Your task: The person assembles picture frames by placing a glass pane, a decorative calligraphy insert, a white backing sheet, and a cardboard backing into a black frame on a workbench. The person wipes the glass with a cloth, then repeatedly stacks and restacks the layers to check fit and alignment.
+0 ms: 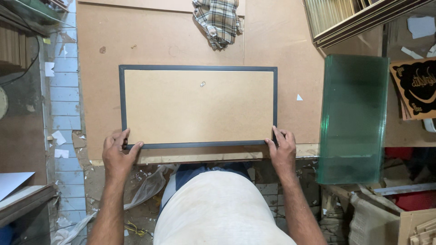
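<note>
Brown fibreboard fills the view: one frame [198, 106] lies face down on the bench [281, 41], dark border all round, backing board up, a single small hanger near the top middle. Its long axis runs left to right, square to the person, and it sits straight ahead of both hands, reaching away from them across the bench.

Left hand [116, 154] is on the near left corner, fingers curled over the edge and thumb laid along the near rail — clamped on the frame. Right hand [282, 150] mirrors it at the near right corner, fingers up along the short side, likewise gripping. Neither hand is nearer; they hold the two near corners evenly, with the far long edge untouched.

Count it out: one frame, two hands, one stack of greenish glass sheets [352, 115] just right of the frame and overhanging the bench edge, one checked cloth [219, 20] bunched at the far side, well apart from the frame. Further right lies one dark plaque [415, 86] with gold ornament. Paper scraps dot the floor on the left.
</note>
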